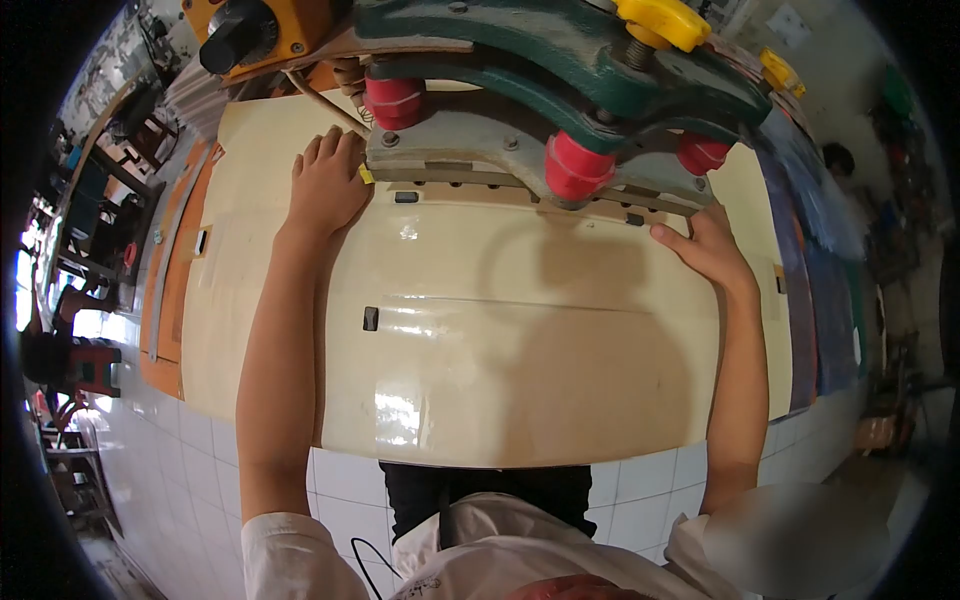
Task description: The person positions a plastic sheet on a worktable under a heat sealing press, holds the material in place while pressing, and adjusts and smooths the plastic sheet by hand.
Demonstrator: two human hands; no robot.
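Observation:
A broad cream sheet or board [520, 400] lies in front of me, with glossy strips of clear film on it and several small black blocks, one of them a block [371, 318] left of the middle. Above its far part hangs a press head with a grey metal plate [460, 150], red posts and a dark green frame. My left hand [330, 180] rests on the sheet by the plate's left corner, fingers stretched out. At the plate's right end is my right hand [708, 245], thumb held apart on the sheet; its other fingers are partly hidden.
An orange control box [265, 35] with a black knob stands at the upper left. Yellow knobs [665, 22] top the press. Orange board [165, 290] and dark blue sheeting [815, 270] flank the cream surface. A red stool [97, 368] and people are in the background.

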